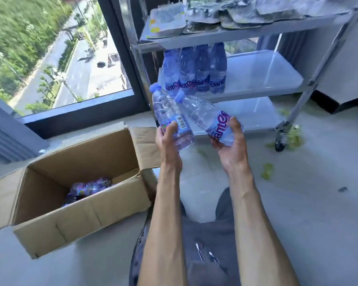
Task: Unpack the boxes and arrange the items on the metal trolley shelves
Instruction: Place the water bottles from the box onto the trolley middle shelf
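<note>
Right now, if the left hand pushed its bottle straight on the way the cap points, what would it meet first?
Probably the cluster of blue-labelled water bottles standing on the metal trolley's middle shelf. The left hand aims its clear plastic bottle up towards them, though depth is unclear.

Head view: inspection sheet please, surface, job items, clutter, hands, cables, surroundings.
Surface: pale floor; metal trolley.
Job's things: bottles upright on middle shelf; packets on top shelf; open cardboard box with bottles inside.
Clutter: green scraps on floor.
Grippers: left hand grips barcode bottle; right hand grips tilted bottle.
Cables: nothing seen.
Surroundings: window over street.
</note>
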